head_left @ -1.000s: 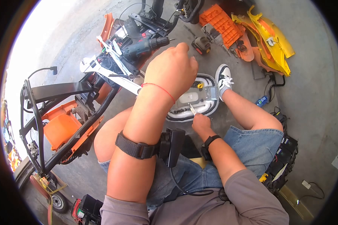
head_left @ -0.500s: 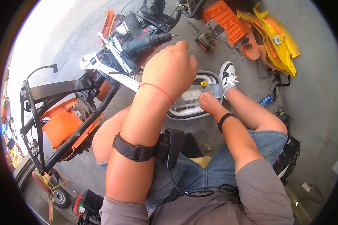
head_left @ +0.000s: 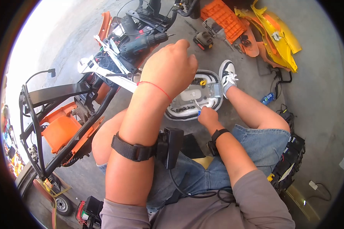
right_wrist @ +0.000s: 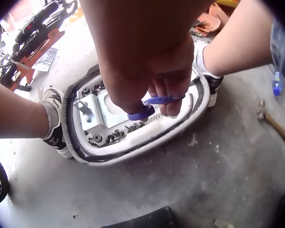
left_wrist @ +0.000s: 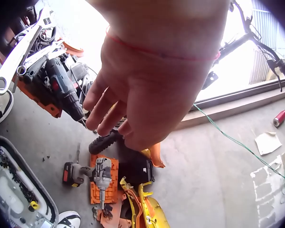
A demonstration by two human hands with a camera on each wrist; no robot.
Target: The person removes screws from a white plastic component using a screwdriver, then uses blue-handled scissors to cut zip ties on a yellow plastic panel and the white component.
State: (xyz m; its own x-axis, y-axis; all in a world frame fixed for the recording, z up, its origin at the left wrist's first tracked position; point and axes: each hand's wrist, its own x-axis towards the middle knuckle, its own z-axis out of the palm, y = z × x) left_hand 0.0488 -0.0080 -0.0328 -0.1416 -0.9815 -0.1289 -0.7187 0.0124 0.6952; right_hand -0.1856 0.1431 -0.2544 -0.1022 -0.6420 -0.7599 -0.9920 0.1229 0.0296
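My right hand (head_left: pixel 208 116) grips a pair of blue-handled scissors (right_wrist: pixel 142 113), fingers and thumb round the handles. Their slim metal end points over an oval pan with a padded grey rim (right_wrist: pixel 109 160), like an upturned seat, on the floor between the feet. Small dark bolts (right_wrist: pixel 115 136) and a spring (right_wrist: pixel 155 118) lie in the pan, along with a yellow piece (head_left: pixel 203 82). My left hand (head_left: pixel 171 68) hangs in the air above the pan's left side. In the left wrist view its fingers (left_wrist: pixel 96 92) curl loosely and hold nothing.
On the left stands a stripped vehicle frame (head_left: pixel 61 89). A drill (head_left: pixel 145 44) and a large adjustable wrench (head_left: pixel 111 74) lie on it. Ahead are a grey power tool (head_left: pixel 203 40) and orange and yellow panels (head_left: pixel 279 34). A hammer (right_wrist: pixel 275 126) and bottle (head_left: pixel 268 98) lie to the right.
My right hand moved away over the pan, then back toward the body to the pan's near edge, still holding the scissors. The left hand keeps much the same pose.
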